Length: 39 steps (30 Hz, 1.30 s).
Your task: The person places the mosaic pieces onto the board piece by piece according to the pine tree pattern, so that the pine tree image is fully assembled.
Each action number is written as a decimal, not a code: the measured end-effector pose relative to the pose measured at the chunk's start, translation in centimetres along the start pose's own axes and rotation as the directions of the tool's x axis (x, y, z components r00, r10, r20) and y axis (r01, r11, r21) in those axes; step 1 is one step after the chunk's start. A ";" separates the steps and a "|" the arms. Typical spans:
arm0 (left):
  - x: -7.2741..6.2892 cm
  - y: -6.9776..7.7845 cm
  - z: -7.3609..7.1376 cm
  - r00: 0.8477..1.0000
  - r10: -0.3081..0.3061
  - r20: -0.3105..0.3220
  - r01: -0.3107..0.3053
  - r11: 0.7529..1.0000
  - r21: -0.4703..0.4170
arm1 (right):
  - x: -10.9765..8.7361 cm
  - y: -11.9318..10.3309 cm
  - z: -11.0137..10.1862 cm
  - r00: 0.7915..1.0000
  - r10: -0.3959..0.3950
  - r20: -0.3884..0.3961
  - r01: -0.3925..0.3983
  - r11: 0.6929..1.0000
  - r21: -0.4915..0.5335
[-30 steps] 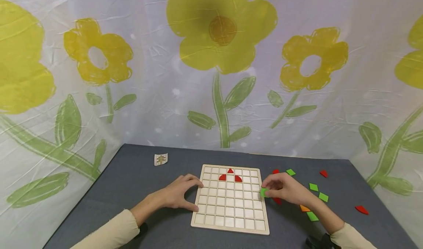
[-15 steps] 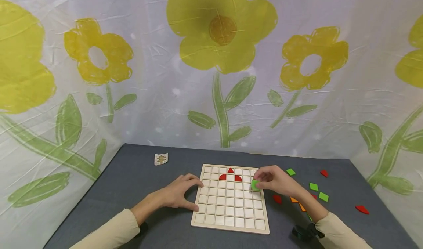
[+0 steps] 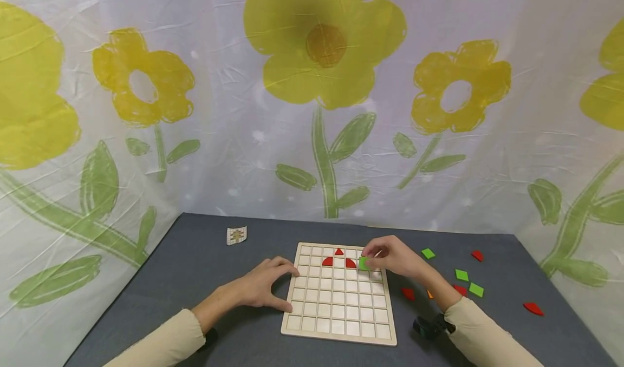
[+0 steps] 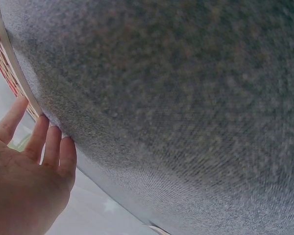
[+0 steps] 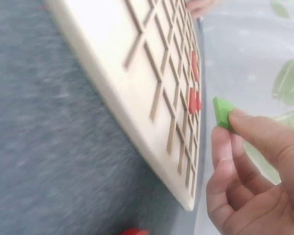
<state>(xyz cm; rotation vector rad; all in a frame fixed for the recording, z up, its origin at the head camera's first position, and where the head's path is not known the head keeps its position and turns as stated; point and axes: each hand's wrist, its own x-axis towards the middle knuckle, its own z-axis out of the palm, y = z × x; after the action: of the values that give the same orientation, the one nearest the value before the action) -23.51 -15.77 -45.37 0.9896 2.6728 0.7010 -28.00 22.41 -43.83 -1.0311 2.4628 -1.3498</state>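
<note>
A flower-printed fabric backdrop (image 3: 234, 156) stands behind a dark cloth-covered table (image 3: 195, 264), on which lies a pale wooden grid board (image 3: 338, 296). The left hand (image 3: 265, 284), thumb and fingers spread, touches the board's left edge, while the right hand (image 3: 392, 257) pinches a green square tile (image 3: 363, 263) between thumb and fingers over the upper right cells. A small patterned card (image 3: 236, 235) lies beyond the board to the left, loose green tiles (image 3: 461, 275) lie to the right, and two red quarter-circle pieces (image 3: 327, 261) and a smaller red triangle (image 3: 338, 251) sit in upper cells.
</note>
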 end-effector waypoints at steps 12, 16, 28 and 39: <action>0.0 0.1 0.0 1.000 0.008 -0.009 -0.008 1.000 -0.001 | 2.4 0.6 0.8 0.999 -0.026 0.036 0.024 0.998 0.053; -0.1 0.2 0.0 1.000 0.004 -0.009 -0.004 1.000 -0.002 | 3.2 0.5 1.2 0.999 -0.019 0.047 0.017 0.999 0.039; -0.2 0.4 -0.1 1.000 -0.003 -0.007 0.003 1.000 -0.013 | 4.8 0.4 2.3 0.998 0.019 0.060 -0.020 1.000 0.005; -0.1 0.3 -0.2 1.000 0.002 -0.005 -0.002 1.000 -0.015 | 5.5 -0.1 3.0 1.000 0.005 0.016 -0.004 0.999 -0.049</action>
<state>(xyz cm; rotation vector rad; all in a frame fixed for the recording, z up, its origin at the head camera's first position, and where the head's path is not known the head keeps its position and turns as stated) -23.28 -15.68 -45.06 0.9875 2.6669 0.7241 -30.75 16.84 -44.51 -1.0426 2.4965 -1.2809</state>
